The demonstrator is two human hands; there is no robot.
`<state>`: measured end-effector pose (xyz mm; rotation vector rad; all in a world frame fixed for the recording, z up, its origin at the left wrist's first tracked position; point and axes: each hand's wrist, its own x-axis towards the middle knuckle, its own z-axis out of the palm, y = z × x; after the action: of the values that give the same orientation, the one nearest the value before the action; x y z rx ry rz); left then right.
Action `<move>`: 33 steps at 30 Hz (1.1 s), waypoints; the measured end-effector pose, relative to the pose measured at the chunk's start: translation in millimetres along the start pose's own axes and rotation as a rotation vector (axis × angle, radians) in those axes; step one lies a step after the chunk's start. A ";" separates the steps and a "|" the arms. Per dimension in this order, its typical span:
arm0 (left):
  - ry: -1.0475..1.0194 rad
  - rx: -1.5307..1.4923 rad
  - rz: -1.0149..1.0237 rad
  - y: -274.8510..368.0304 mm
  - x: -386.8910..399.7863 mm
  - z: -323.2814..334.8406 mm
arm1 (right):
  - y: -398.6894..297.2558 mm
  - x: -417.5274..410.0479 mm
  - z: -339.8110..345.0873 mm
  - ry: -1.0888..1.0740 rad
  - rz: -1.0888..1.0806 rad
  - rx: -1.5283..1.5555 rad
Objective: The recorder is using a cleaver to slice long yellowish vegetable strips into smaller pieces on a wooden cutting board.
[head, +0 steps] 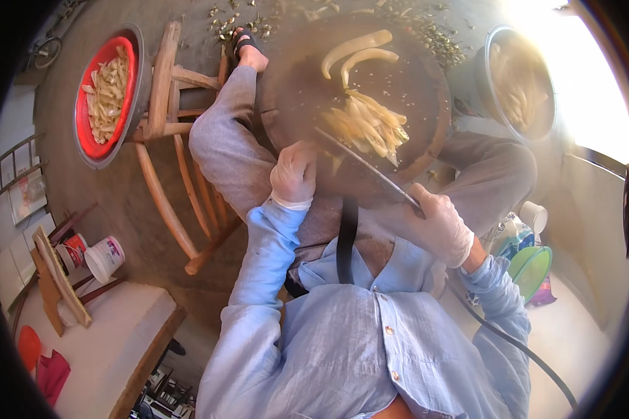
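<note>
A round wooden chopping block [288,118] stands between my knees. On it lies a pile of pale yellow vegetable strips [372,123], and beyond them are two long, curved, uncut vegetable pieces [357,46]. My right hand [443,220], in a clear thin glove, grips the handle end of a knife [369,166]; its blade is seen almost edge-on and points up and left, over the near part of the block. My left hand [294,173], gloved too, is curled at the block's near left edge. Its fingertips are hazy, and whether it holds anything is unclear.
A red basket [89,84] of cut strips sits in a metal basin on a wooden chair [162,84] at left. At right stands a bucket [490,63] with pale vegetables in it. Scraps [440,44] litter the floor beyond the block. A green strainer [529,269] lies at lower right.
</note>
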<state>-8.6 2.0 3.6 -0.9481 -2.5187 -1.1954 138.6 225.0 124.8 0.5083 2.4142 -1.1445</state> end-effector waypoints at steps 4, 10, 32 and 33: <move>0.009 -0.009 -0.015 -2.4 -2.8 1.0 | 0.3 3.9 5.7 0.014 -0.013 -0.015; 0.045 -0.029 -0.024 -3.2 -4.2 4.0 | -9.6 23.4 24.1 0.093 -0.099 -0.026; 0.060 -0.053 -0.396 30.5 14.3 23.7 | -16.4 22.5 32.9 0.129 0.107 0.013; 0.056 -0.050 -0.396 27.8 12.7 23.5 | -18.0 20.1 33.0 0.105 0.117 0.010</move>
<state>1.1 38.6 11.0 -0.4232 -2.7215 -1.3707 119.8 191.1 107.0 0.7197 2.4323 -1.1055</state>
